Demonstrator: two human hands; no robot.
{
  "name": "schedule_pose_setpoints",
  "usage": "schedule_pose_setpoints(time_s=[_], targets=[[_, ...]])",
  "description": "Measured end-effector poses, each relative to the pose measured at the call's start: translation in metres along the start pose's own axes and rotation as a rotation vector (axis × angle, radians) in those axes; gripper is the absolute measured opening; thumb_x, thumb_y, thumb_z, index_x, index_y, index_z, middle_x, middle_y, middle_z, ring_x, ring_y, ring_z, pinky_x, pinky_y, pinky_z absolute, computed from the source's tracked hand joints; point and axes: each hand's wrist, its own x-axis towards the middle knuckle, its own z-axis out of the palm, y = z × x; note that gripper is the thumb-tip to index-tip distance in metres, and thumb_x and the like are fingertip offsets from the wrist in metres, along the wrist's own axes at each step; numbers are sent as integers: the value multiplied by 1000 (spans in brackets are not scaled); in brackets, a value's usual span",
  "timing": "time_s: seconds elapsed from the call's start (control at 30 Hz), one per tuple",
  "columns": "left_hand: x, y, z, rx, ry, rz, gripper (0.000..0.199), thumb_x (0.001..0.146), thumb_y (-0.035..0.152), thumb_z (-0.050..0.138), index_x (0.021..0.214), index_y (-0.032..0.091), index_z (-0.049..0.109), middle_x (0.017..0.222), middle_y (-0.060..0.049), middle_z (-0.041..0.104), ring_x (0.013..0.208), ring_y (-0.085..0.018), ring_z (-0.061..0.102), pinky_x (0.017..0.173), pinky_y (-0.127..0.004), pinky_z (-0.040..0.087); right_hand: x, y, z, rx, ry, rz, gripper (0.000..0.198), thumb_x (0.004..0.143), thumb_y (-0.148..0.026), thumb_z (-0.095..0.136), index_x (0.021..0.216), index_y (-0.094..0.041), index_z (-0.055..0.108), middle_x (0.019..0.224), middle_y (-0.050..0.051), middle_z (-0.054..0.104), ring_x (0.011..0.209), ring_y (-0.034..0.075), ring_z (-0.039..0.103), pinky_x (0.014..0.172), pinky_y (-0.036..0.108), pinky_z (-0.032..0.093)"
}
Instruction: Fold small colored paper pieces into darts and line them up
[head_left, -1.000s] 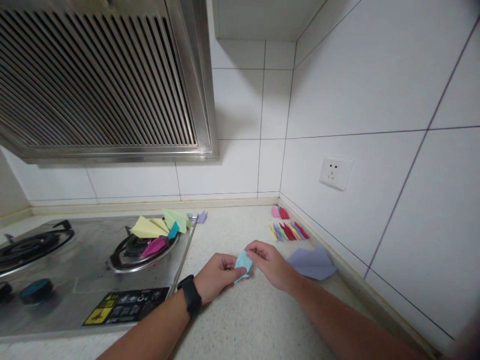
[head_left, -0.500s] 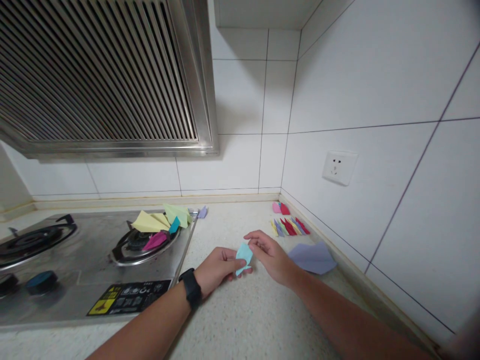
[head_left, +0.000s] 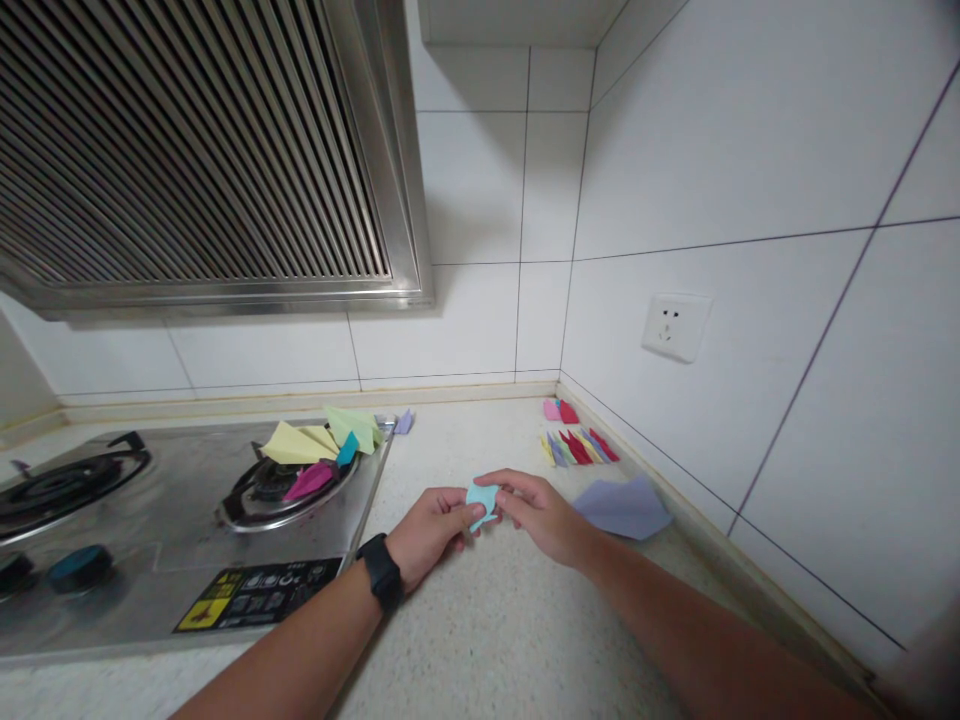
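Above the speckled countertop [head_left: 510, 620], a small light-blue piece of folded paper [head_left: 482, 497] is between my two hands. My left hand [head_left: 435, 525], with a black watch [head_left: 381, 574] on its wrist, pinches the paper's left side under the thumb. From the right, my right hand [head_left: 540, 510] grips the paper's right edge between thumb and fingers. Part of the paper is covered by my fingertips. Just beyond my right wrist lies a larger purple folded paper [head_left: 624, 505].
Small colourful folded papers [head_left: 577, 448] stand in a row near the right wall, with a pink and red pair [head_left: 561, 411] behind. On the gas stove [head_left: 187, 540] rest yellow [head_left: 300, 443], green, teal and magenta folded papers. A range hood [head_left: 225, 160] hangs above; a socket [head_left: 676, 326] is on the wall.
My right hand has closed onto the light-blue paper's right edge, where its fingers were looser before. The paper has tipped and looks shorter now. The view has shifted slightly.
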Motion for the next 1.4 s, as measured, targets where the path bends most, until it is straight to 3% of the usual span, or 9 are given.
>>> schedule_pose_setpoints(time_s=[0.27, 0.4, 0.53, 0.73, 0.9, 1.0, 1.17, 1.4], targets=[[-1, 1, 3, -17, 14, -3, 41, 79, 50, 63, 92, 11, 71, 83, -9, 66, 59, -9, 49, 47, -17, 33, 3, 8, -5, 37, -1, 48, 34, 90, -31, 46, 114, -20, 66, 78, 3, 62, 60, 10, 48, 51, 22, 36], [0, 0, 2, -68, 42, -7, 54, 83, 60, 51, 97, 11, 68, 90, -13, 68, 62, -12, 53, 46, -19, 35, 3, 10, -8, -16, 36, 40, 36, 86, -23, 46, 117, -21, 64, 73, 0, 58, 56, 9, 44, 50, 21, 34], [2, -3, -1, -13, 83, 34, 64, 86, 64, 39, 91, 7, 69, 82, -13, 67, 60, -14, 54, 45, -21, 36, 4, 7, -6, -90, 41, 24, 33, 82, -22, 54, 113, -20, 65, 74, 0, 60, 53, 9, 42, 48, 21, 32], [2, -2, -6, 160, 165, 134, 56, 91, 53, 38, 76, 9, 68, 66, -7, 62, 55, -12, 50, 46, -22, 36, 5, 3, -7, -107, 47, 71, 17, 86, -31, 53, 87, -17, 64, 64, -1, 59, 51, 9, 44, 46, 20, 31], [4, -5, -7, 201, 229, 141, 36, 84, 52, 52, 84, 16, 58, 77, -2, 59, 61, -11, 52, 43, -17, 36, 6, 8, -7, -76, 38, 93, 21, 88, -37, 51, 82, -18, 59, 59, -2, 58, 47, 9, 42, 45, 20, 30], [6, -10, -7, 239, 217, 131, 36, 81, 51, 57, 87, 16, 57, 75, -1, 57, 61, -11, 52, 43, -17, 36, 5, 10, -4, -74, 5, 112, 21, 87, -37, 51, 81, -18, 58, 59, -2, 58, 46, 9, 42, 44, 20, 29], [9, -11, -8, 263, 208, 118, 37, 82, 51, 56, 76, 14, 59, 63, 1, 53, 52, -10, 46, 44, -19, 37, 4, 11, -2, -68, -21, 117, 22, 86, -37, 53, 77, -18, 58, 58, -3, 56, 48, 9, 42, 45, 20, 28], [6, -9, -8, 238, 123, 66, 34, 80, 47, 61, 84, 13, 62, 67, 0, 58, 50, -8, 46, 43, -18, 34, 5, 5, -5, -61, 27, 96, 24, 87, -40, 53, 77, -18, 55, 56, -5, 47, 48, 9, 37, 46, 21, 26]])
